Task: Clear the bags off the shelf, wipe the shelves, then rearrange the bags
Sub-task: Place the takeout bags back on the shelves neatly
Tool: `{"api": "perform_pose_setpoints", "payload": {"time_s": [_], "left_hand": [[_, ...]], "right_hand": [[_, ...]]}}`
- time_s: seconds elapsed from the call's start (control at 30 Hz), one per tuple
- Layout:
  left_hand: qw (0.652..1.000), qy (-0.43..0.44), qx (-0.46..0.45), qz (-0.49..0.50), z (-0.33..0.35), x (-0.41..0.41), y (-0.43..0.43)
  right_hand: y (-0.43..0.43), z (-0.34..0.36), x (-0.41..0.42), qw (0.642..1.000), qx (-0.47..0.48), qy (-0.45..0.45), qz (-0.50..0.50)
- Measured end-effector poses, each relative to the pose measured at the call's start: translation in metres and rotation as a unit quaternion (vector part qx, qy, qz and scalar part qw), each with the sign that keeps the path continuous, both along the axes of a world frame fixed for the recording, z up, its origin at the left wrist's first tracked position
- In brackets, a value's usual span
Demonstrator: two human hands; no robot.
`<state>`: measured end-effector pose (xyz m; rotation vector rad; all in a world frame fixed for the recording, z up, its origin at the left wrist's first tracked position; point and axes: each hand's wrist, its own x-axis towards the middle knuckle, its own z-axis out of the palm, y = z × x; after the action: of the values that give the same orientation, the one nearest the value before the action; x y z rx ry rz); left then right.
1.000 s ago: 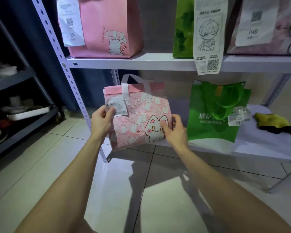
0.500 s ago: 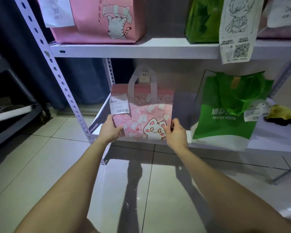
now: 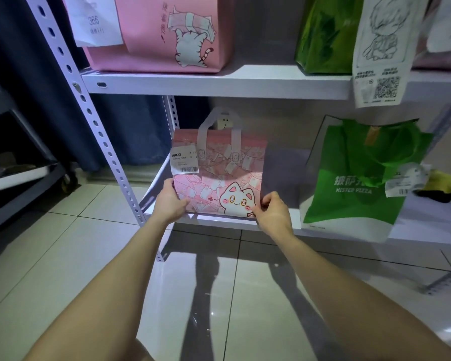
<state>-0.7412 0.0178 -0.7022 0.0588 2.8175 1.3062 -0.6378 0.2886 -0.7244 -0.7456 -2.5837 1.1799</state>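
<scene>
Seemingly late in rearranging, you stand the pink cat bag at the left end of the lower shelf, left hand and right hand curled round its bottom corners, not yet released.

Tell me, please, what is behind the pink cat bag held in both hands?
Through the handle of the pink cat bag, a white wall socket shows. The bag's body hides whatever else stands behind it.

Upper pink bag cut off at top, yellow cloth cropped at right, barcode label small print unreadable
</scene>
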Motion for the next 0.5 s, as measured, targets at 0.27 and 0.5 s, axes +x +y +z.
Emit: {"api": "perform_pose_setpoints", "payload": {"time_s": [0.27, 0.5], "left_hand": [[0.999, 0.003, -0.036, 0.006, 0.034, 0.027, -0.013], [0.998, 0.049, -0.046, -0.001, 0.089, 0.054, -0.026]], "right_hand": [[0.014, 0.031, 0.023, 0.998, 0.027, 0.047, 0.018], [-0.007, 0.112, 0.035, 0.985, 0.048, 0.145, 0.085]]}}
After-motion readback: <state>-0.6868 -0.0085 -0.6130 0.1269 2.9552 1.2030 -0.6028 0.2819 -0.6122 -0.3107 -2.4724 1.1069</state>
